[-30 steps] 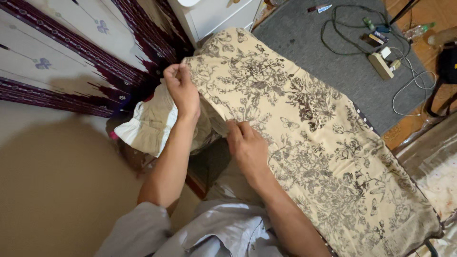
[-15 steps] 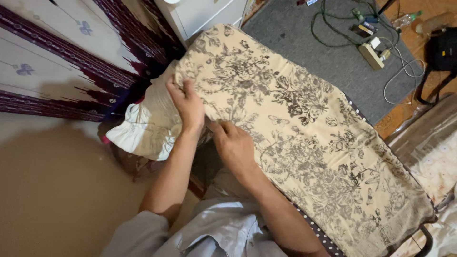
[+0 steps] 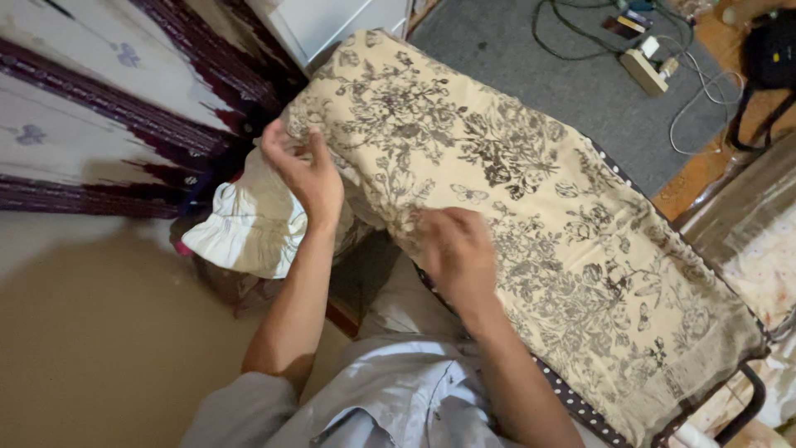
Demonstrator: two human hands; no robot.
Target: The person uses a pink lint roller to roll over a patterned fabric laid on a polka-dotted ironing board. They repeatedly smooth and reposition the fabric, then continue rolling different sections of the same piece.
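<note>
Both forearms are bare. The left hand point(image 3: 305, 172) and right hand point(image 3: 453, 251) wear nothing. A pale grey-blue shirt point(image 3: 390, 394) covers the upper arms and chest.

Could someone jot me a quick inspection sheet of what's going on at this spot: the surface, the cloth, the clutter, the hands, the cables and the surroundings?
Surface: padded board, dotted edge showing under the cloth.
Job's things: floral cloth spread over the board.
Clutter: frilled tan-and-white cloth at the board's end.
Hands: left hand grips the floral cloth's corner; right hand rests on its near edge.
Cables: power strip with wires on the grey carpet.
Surroundings: maroon patterned textile; white cabinet.
</note>
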